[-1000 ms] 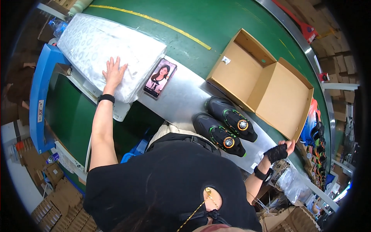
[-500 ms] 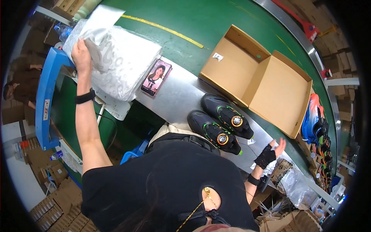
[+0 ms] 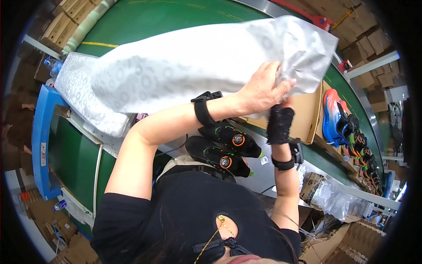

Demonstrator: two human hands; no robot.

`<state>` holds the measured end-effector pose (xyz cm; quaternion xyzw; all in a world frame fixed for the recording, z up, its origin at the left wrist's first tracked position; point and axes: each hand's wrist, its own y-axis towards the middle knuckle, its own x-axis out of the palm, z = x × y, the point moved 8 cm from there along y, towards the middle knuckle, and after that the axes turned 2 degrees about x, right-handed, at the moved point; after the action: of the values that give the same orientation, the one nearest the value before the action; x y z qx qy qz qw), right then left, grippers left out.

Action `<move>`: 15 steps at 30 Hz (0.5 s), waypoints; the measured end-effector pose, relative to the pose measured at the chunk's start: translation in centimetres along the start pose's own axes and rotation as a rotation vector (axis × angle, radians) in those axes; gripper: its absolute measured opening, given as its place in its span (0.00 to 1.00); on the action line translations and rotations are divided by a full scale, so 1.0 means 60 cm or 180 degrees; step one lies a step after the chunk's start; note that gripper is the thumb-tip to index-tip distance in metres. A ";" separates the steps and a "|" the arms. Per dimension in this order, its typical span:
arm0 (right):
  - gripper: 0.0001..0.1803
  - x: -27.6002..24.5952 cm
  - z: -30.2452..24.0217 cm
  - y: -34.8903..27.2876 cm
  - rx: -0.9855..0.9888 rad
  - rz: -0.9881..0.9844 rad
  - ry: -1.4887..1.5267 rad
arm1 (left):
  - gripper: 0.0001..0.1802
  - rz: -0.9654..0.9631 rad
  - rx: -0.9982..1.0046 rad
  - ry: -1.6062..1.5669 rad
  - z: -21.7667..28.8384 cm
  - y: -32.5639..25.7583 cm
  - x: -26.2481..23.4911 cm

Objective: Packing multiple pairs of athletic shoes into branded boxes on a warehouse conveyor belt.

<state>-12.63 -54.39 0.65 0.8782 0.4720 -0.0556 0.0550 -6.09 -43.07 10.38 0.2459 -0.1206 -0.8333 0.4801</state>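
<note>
A large white sheet of patterned wrapping paper (image 3: 184, 57) stretches across the bench from the stack at the left. My left hand (image 3: 263, 88) pinches it near its crumpled right end, above the box. Just below, my right hand (image 3: 281, 123), in a black fingerless glove, is raised close to the left one; its fingers are blurred and partly hidden. An open brown cardboard box (image 3: 305, 114) lies mostly covered by the sheet. Nearer my body, two black shoes with orange dials, one (image 3: 235, 138) and another (image 3: 215, 156), stand side by side on the metal bench edge.
The stack of wrapping sheets (image 3: 72, 79) lies at the left, beside a blue machine frame (image 3: 41, 141). Several shoes stand at the right, including a blue and orange one (image 3: 334, 116). Clear plastic bags (image 3: 334, 200) hang at the lower right. A green conveyor (image 3: 145, 22) runs behind.
My left hand has swung right, drawing a sheet off the stack and over the box. My right hand has come up and inward to meet it. The sheet now hides most of the phone.
</note>
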 end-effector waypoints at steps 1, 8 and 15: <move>0.20 -0.031 -0.016 0.008 -0.0034 0.0422 -0.0130 | 0.27 0.0014 0.0001 0.0004 -0.023 -0.001 0.004; 0.16 -0.344 0.023 0.044 -0.0279 0.2194 0.0135 | 0.28 -0.0820 0.0271 0.2964 -0.190 -0.039 -0.031; 0.22 -0.514 0.087 0.000 -0.0659 0.3017 -0.0991 | 0.37 -0.0420 -0.0734 0.3864 -0.393 -0.087 -0.205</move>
<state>-29.80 -80.55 0.10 0.9670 0.0109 -0.1076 0.2306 7.59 -29.01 -8.33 0.6294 0.2802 -0.5804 0.4340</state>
